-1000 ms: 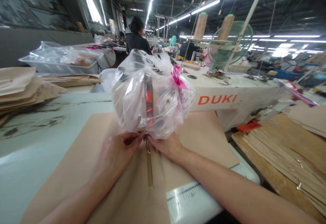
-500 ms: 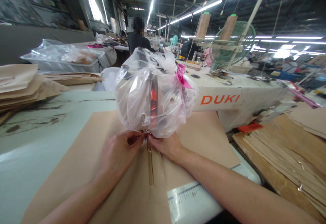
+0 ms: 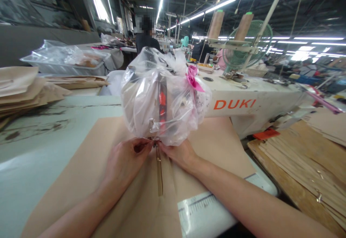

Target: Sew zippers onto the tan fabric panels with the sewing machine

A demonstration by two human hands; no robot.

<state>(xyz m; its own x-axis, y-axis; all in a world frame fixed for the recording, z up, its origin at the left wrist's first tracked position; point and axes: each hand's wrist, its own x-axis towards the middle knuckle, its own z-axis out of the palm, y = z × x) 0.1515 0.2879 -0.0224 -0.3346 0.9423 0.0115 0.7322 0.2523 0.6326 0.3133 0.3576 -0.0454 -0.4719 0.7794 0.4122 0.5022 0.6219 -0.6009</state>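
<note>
A white sewing machine marked DUKI [image 3: 243, 102] stands in front of me, its head wrapped in clear plastic [image 3: 159, 97] tied with a pink ribbon [image 3: 192, 79]. A large sheet of brown paper material [image 3: 108, 166] lies under the needle. My left hand [image 3: 127, 160] and my right hand [image 3: 180, 153] pinch the sheet on either side of a narrow brown strip [image 3: 159, 173], just below the plastic. The needle area is hidden by the plastic and my fingertips.
Stacks of brown cut pieces lie at the left [image 3: 24, 90] and at the right [image 3: 302, 158]. A plastic-covered tray [image 3: 67, 59] sits behind. Two thread cones [image 3: 216, 25] and a green fan [image 3: 243, 47] rise above the machine. A person in black [image 3: 146, 39] stands far off.
Almost nothing differs. My hands have stayed at the same spot under the plastic; the view has shifted up a little.
</note>
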